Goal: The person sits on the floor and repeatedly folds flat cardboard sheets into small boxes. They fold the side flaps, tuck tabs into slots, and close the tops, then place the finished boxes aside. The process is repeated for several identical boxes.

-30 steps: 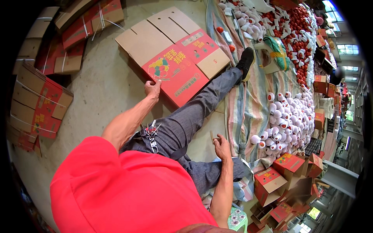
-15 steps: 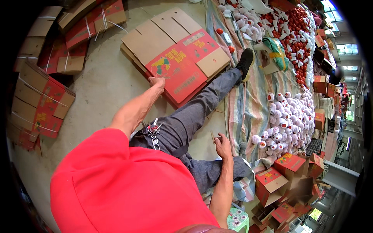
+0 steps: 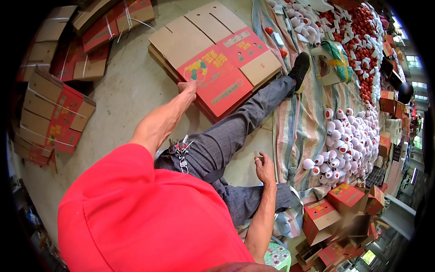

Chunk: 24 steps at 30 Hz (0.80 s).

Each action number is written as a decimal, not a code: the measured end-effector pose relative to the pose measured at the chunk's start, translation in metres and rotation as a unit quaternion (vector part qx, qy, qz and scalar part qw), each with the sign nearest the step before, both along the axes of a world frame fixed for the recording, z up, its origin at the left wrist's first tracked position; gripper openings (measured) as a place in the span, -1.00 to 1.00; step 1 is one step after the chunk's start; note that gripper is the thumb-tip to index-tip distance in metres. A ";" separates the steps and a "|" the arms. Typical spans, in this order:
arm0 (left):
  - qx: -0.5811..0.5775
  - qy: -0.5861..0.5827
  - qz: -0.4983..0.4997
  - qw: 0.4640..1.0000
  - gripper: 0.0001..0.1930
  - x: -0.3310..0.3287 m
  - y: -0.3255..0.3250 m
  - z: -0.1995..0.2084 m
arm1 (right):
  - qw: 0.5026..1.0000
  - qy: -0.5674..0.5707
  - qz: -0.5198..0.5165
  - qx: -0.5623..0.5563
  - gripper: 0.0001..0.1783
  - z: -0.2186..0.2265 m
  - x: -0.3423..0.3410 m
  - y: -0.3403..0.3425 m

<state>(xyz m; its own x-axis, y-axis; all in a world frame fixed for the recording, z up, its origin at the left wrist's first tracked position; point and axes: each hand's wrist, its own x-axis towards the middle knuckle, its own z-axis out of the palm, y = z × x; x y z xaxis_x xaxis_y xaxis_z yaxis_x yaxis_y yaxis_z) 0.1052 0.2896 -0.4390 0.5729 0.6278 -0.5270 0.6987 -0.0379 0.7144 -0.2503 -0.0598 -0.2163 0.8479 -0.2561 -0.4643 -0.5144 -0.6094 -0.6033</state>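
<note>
A stack of flattened cardboard boxes [image 3: 213, 59], brown with a red printed band, lies on the floor in front of me. My left hand [image 3: 188, 89] grips the near left edge of the top flattened box, its thumb on the red face and the other fingers hidden. Over my bent right leg, my right hand [image 3: 265, 168] is held closed, apart from the stack. A small pale end shows at its fingertips, too small to name. My outstretched leg [image 3: 240, 120] runs along the stack's right side.
Tied bundles of flattened boxes [image 3: 56, 113] lie at the left. On the striped sheet [image 3: 294, 131] rest a pile of fruit in white foam nets [image 3: 344, 145] and loose red fruit [image 3: 364, 54]. Assembled cartons [image 3: 321, 220] and a green patterned stool [image 3: 277, 256] stand at lower right.
My view has shifted, so the stack and the piles appear farther right and slightly higher or lower. The left hand stays at the box edge; the right hand has turned slightly, still closed.
</note>
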 end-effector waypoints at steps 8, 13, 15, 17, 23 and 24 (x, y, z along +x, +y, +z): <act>-0.510 -0.149 -0.038 0.846 -0.36 0.015 -0.024 0.102 | 0.999 0.023 -0.024 -0.001 -0.52 0.003 -0.005 -0.005; -0.380 -0.091 -0.223 0.893 -0.52 0.057 -0.041 0.220 | 1.000 0.007 -0.020 -0.005 -0.49 -0.016 -0.013 -0.009; -0.256 -0.139 -0.270 0.918 -0.59 0.068 -0.043 0.232 | 0.999 0.029 -0.032 0.014 -0.52 -0.010 -0.002 0.000; -0.232 -0.139 -0.331 0.904 -0.60 0.041 -0.072 0.290 | 0.999 0.029 -0.030 -0.010 -0.51 -0.001 -0.008 -0.003; -0.278 -0.361 -0.477 0.751 -0.69 -0.062 -0.111 0.390 | 0.985 -0.078 -0.150 -0.012 -0.51 0.036 -0.007 -0.033; -0.253 -0.365 -0.503 0.741 -0.70 -0.072 -0.113 0.395 | 0.980 -0.098 -0.172 -0.016 -0.51 0.053 -0.003 -0.037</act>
<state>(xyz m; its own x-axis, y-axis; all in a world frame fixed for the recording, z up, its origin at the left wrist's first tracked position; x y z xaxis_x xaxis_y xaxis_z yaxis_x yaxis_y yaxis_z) 0.0334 0.1767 -0.0443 0.8654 -0.4832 0.1324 -0.0821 0.1239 0.9889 -0.2534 -0.0967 -0.1636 0.7810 -0.5544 -0.2876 -0.5688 -0.4411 -0.6942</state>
